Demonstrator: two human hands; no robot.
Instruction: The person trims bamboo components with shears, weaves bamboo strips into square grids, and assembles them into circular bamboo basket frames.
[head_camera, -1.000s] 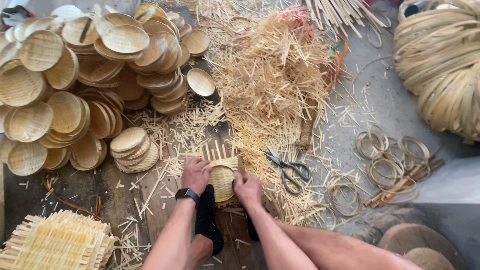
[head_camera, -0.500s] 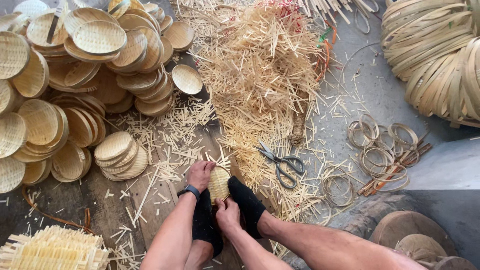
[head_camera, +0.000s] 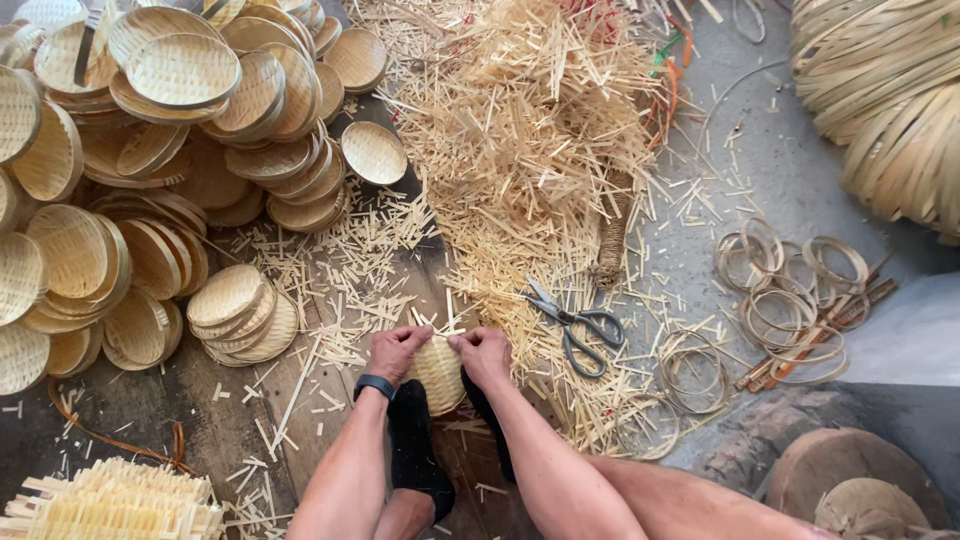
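Now both hands sit on the small woven basket (head_camera: 438, 370), which rests on the floor between the person's feet in black socks (head_camera: 418, 450). A second ago the basket showed loose strip ends fanning out above it, held up flat toward the camera; half a second ago it was turned narrower between the hands. Now only a few short ends poke up at its top edge, and the camera has drawn closer. Judging by that, the rim is being pressed and folded into shape.

The left hand (head_camera: 396, 350), with a dark watch (head_camera: 374, 385) at the wrist, has its fingers curled over the basket's upper left edge, gripping it. The right hand (head_camera: 484, 354) closes its fingers on the upper right edge in the same way.

Just right of the hands lie scissors (head_camera: 575, 325) on the heap of pale straw offcuts (head_camera: 530, 150). Stacks of finished shallow baskets (head_camera: 150, 150) fill the left, thin rings (head_camera: 790, 290) lie on the grey floor (head_camera: 790, 170) to the right, and a coil of flat strips (head_camera: 890, 100) sits top right. No packages, labels or signs show anywhere.
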